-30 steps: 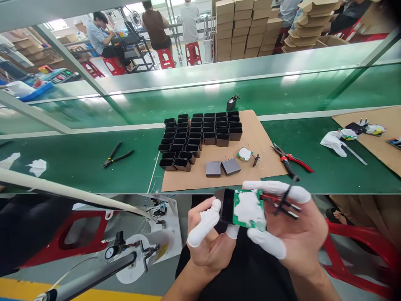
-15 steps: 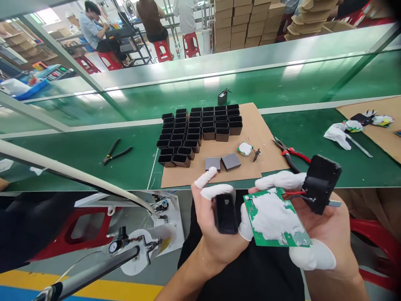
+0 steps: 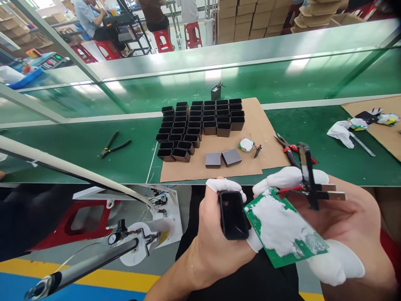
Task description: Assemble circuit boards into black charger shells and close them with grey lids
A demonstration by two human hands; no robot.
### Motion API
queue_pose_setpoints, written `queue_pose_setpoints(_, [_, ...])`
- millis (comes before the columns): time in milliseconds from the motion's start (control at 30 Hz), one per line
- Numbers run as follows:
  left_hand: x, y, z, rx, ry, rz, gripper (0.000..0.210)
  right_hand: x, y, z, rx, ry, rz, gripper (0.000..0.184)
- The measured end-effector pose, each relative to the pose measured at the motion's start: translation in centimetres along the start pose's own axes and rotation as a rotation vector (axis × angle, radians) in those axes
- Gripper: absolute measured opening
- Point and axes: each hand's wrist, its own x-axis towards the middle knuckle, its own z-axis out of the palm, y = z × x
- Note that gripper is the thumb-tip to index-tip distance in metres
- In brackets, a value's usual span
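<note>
My left hand (image 3: 216, 234), with white finger cots, is closed round a small black open-topped case (image 3: 232, 215), its mouth turned up towards me. Beside it my right hand (image 3: 341, 217), also in finger cots, holds a green circuit board (image 3: 285, 228) thickly coated with white paste. Red and dark wires run from the board to a black plug cover (image 3: 307, 173) with metal prongs, which rests against the right fingers. The board's left corner lies close to the case; I cannot tell whether they touch.
Rows of black cases (image 3: 178, 131) stand on a cardboard sheet (image 3: 213, 171). Two grey cases (image 3: 232, 157) and a small wired board (image 3: 247, 144) lie near them. Red-handled pliers (image 3: 288, 150) are at right, black-handled cutters (image 3: 113, 145) at left. A hose (image 3: 94, 169) crosses the left side.
My left fingers have curled in round the case. My right hand has moved right and slightly down, and the plug cover has turned edge-on, showing its prongs. The view has shifted slightly.
</note>
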Motion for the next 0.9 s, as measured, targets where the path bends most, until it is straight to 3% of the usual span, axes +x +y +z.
queue_pose_setpoints(167, [-0.2,0.3,-0.2,0.087,-0.021,-0.017,0.075,0.4,-0.6,1.0,0.104,-0.090,-0.023,0.068])
queue_pose_setpoints(300, [-0.1,0.3,-0.2,0.140,-0.040,0.041,0.069,0.9,-1.2,1.4,0.112,-0.137,-0.011,0.067])
queue_pose_setpoints(533, [0.1,0.4,-0.3,0.109,-0.082,0.050,0.076,1.6,-1.5,1.5,-0.106,-0.230,-0.117,0.073])
queue_pose_setpoints(700, [-0.2,0.3,-0.3,0.156,-0.063,0.076,0.080,1.3,-1.3,1.6,-0.184,-0.230,-0.211,0.064])
queue_pose_setpoints(900, [0.1,0.4,-0.2,0.154,-0.070,0.128,0.074,1.2,-1.4,1.9,-0.224,-0.241,-0.201,0.052])
